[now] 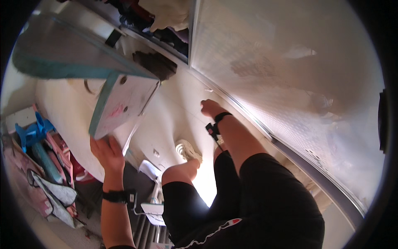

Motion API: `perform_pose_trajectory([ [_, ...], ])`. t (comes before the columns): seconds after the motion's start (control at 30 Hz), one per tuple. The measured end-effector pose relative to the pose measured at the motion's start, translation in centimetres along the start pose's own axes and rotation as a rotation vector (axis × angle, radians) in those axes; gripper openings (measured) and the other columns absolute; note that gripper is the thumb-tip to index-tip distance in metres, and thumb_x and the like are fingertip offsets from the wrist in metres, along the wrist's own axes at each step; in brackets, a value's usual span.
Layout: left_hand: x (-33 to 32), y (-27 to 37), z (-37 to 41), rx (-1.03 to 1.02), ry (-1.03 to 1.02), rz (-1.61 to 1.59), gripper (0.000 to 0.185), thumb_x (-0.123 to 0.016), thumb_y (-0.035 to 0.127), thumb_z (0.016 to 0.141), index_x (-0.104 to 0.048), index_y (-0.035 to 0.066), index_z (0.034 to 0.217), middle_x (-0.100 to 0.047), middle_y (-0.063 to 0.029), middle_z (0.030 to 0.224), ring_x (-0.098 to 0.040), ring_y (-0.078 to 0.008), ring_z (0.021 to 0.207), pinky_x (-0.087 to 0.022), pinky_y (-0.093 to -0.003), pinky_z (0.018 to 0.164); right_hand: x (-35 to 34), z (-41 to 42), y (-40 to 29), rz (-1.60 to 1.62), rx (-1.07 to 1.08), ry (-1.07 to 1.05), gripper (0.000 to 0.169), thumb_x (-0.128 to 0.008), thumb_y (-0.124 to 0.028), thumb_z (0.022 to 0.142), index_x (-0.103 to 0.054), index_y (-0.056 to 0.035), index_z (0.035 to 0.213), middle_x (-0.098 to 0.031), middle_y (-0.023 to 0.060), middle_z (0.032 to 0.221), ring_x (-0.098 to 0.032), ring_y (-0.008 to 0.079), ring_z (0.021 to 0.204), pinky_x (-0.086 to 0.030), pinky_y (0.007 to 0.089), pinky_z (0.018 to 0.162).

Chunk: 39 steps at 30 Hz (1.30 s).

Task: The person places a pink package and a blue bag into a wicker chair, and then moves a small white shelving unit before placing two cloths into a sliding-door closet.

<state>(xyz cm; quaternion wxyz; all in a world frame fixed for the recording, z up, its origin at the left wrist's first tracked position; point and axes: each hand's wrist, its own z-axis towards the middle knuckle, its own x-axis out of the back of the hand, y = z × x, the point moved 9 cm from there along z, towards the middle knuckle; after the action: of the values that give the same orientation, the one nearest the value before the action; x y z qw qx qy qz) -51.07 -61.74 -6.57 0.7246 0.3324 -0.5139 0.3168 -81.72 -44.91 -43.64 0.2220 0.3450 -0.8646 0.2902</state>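
Observation:
My left hand (108,154) grips the lower edge of a white board with teal edging (126,102), part of a small piece of furniture. Two round holes or screw recesses and a pink stain mark this board. It joins a wider teal-edged panel (74,51) with a rounded end, tilted at the upper left. Some of my left fingertips are hidden by the board. My right hand (212,108) hangs over the pale floor with curled fingers, near the frosted sliding door, and no object shows in it. Each wrist wears a black strap with a small device.
A frosted door panel (279,93) stands at the right, with its metal track (230,96) below. Dark and beige items (168,15) fill the opening at the top. A blue plastic object (35,129) and several pink pieces crowd the left. My shoe (188,151) is on the floor (158,124).

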Motion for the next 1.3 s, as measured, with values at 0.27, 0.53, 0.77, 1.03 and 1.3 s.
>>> perform_pose_trajectory([
  [0.27, -0.4, 0.3, 0.4, 0.009, -0.082, -0.011, 0.040, -0.045, 0.017, 0.095, -0.042, -0.009, 0.125, -0.046, -0.0302, 0.121, -0.045, -0.0491, 0.110, -0.035, -0.0534, 0.097, -1.0, 9.2, -11.5, 0.103, 0.142, -0.036, 0.054, -0.052, -0.011, 0.081, -0.053, -0.0180, 0.135, -0.052, 0.0166, 0.129, -0.054, 0.0358, 0.118, -0.049, 0.0444, 0.094],
  [0.53, -1.0, -0.6, -0.6, 0.064, -0.151, 0.063, 0.050, -0.043, 0.018, 0.096, -0.035, -0.010, 0.137, -0.035, -0.0335, 0.140, -0.034, -0.0503, 0.128, -0.025, -0.0523, 0.109, -2.3, 14.3, -14.0, -0.040, 0.091, 0.059, 0.054, -0.054, -0.011, 0.082, -0.053, -0.0182, 0.136, -0.018, 0.0181, 0.157, -0.037, 0.0364, 0.135, -0.043, 0.0472, 0.102],
  [0.77, -1.1, -0.1, -0.5, 0.099, -0.166, 0.083, 0.051, -0.041, 0.018, 0.096, -0.034, -0.009, 0.139, -0.035, -0.0308, 0.143, -0.032, -0.0474, 0.132, -0.023, -0.0499, 0.111, -2.5, 18.6, -14.1, -0.075, 0.107, 0.048, 0.052, -0.054, -0.014, 0.085, -0.051, -0.0148, 0.137, -0.009, 0.0169, 0.160, -0.039, 0.0364, 0.134, -0.045, 0.0481, 0.100],
  [1.03, -0.7, -0.1, -1.1, 0.095, -0.013, 0.087, 0.045, -0.043, 0.011, 0.092, -0.041, -0.010, 0.132, -0.044, -0.0332, 0.129, -0.042, -0.0510, 0.115, -0.031, -0.0521, 0.101, -5.2, 22.7, -15.3, -0.159, 0.139, 0.107, 0.064, -0.048, -0.015, 0.092, -0.025, -0.0095, 0.151, -0.024, 0.0162, 0.156, -0.054, 0.0333, 0.122, -0.044, 0.0451, 0.099],
  [1.3, -0.5, -0.8, -2.1, 0.183, -0.045, 0.078, 0.045, -0.040, 0.016, 0.097, -0.039, -0.006, 0.136, -0.040, -0.0274, 0.140, -0.039, -0.0412, 0.131, -0.029, -0.0447, 0.110, -4.7, 24.3, -15.3, 0.304, 0.173, 0.219, 0.063, -0.051, -0.009, 0.085, -0.034, -0.0102, 0.146, -0.042, 0.0247, 0.142, -0.049, 0.0364, 0.127, -0.041, 0.0446, 0.104],
])
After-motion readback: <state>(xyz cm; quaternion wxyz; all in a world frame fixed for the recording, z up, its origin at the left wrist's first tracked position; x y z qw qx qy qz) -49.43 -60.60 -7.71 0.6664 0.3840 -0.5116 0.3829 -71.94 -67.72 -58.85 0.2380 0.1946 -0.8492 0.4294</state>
